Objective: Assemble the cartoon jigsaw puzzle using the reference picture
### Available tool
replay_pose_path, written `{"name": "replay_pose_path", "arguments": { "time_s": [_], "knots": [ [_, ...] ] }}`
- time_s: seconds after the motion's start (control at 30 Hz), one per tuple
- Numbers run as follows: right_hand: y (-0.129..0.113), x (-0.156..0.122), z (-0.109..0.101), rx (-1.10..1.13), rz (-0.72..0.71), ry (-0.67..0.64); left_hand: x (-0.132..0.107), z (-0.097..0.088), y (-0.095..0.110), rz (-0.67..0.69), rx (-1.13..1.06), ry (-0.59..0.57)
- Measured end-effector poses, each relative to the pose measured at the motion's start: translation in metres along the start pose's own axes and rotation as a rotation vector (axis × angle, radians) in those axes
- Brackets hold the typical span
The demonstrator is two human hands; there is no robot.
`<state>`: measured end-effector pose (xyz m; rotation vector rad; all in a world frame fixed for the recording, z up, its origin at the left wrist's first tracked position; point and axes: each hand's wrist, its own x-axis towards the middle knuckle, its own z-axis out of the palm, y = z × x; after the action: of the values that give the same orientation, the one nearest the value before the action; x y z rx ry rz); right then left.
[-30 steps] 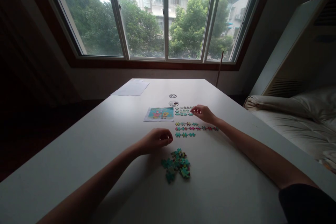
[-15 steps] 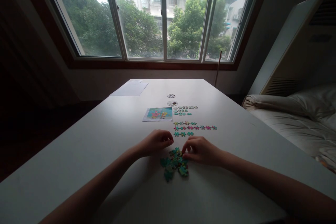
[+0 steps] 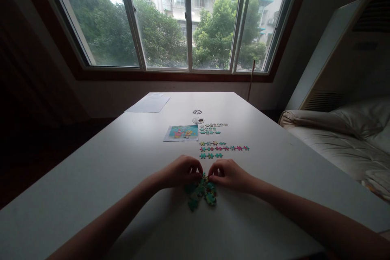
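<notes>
A loose pile of green jigsaw puzzle pieces [image 3: 201, 190] lies on the white table close in front of me. My left hand [image 3: 182, 170] is at the pile's upper left, its fingers curled and thumb and fingertips close together. What it pinches, if anything, is too small to make out. Opposite it, my right hand [image 3: 228, 174] pinches at the pile's upper right edge, its fingertips on a puzzle piece there. Only a small gap separates the two hands. Beyond them, several rows of puzzle pieces [image 3: 224, 148] are laid out, with a cartoon picture sheet [image 3: 183, 133] to their left.
Two small round items [image 3: 198, 120] lie behind the picture sheet. White paper [image 3: 148, 103] rests at the far left corner of the table [image 3: 100, 162]. A padded, light-coloured seat [image 3: 332, 134] stands along the right side, and a window [image 3: 189, 20] is ahead.
My left hand has come down and nearer to the pile's top. My right hand has shifted slightly left, so the fingertips are closer together. The whole view has moved slightly.
</notes>
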<state>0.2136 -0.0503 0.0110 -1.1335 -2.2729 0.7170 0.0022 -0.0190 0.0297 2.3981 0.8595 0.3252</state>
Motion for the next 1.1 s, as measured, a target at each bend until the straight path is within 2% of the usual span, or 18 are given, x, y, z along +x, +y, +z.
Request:
{"name": "replay_pose_path", "arguments": {
  "time_s": [0.47,0.6,0.7,0.8,0.93,1.1],
  "knots": [
    [-0.005,-0.002,0.003,0.088,0.057,0.031,-0.001,0.003,0.005,0.042,-0.069,0.002],
    [-0.005,-0.003,0.001,0.112,0.021,0.102,0.000,0.003,0.006,0.017,-0.161,0.060],
    [-0.004,-0.004,-0.003,0.044,-0.038,0.264,0.001,0.002,0.005,-0.030,-0.254,0.140],
    [-0.001,-0.004,-0.006,-0.096,-0.163,0.398,0.003,-0.001,0.004,-0.066,-0.341,0.181],
    [0.003,-0.005,-0.006,-0.221,-0.271,0.470,0.004,-0.001,0.004,-0.090,-0.413,0.189],
    [0.003,-0.004,-0.005,-0.287,-0.362,0.497,0.005,0.001,0.005,-0.093,-0.453,0.171]
  ]
}}
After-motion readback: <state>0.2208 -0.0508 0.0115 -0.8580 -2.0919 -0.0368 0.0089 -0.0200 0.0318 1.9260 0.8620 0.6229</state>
